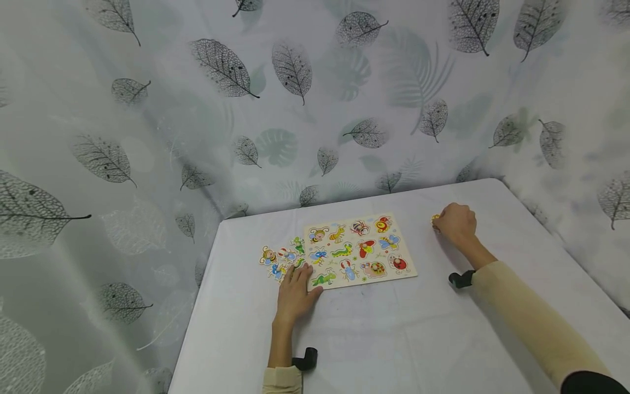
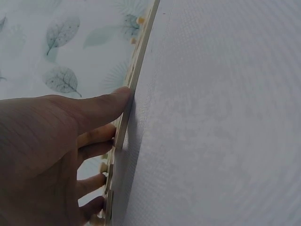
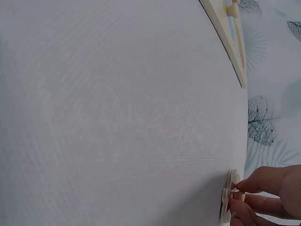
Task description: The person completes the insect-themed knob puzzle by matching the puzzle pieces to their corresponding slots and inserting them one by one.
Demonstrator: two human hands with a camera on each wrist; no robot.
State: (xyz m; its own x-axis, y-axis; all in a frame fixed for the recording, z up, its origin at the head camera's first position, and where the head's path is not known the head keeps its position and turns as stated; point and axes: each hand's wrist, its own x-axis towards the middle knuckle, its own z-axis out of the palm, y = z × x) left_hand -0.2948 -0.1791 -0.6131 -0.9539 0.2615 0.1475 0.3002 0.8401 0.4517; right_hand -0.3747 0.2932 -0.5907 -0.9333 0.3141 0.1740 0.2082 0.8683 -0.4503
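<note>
A wooden puzzle board (image 1: 355,260) with colourful insect pictures lies on the white table. My left hand (image 1: 294,295) rests at its lower left corner, the thumb (image 2: 110,104) along the front edge and the fingers fairly straight. Several loose insect pieces (image 1: 268,255) lie beside the board's left side, and some are partly hidden under the left fingertips. Off to the right of the board, my right hand (image 1: 458,223) pinches a small wooden puzzle piece (image 3: 226,202) by its knob, close over the table. Its fingers mostly cover the piece in the head view.
White cloth covers the table (image 1: 384,328). A leaf-printed curtain (image 1: 305,126) hangs behind it and along both sides. A black wrist camera (image 1: 305,359) sits on the left wrist, and another black camera (image 1: 461,279) on the right.
</note>
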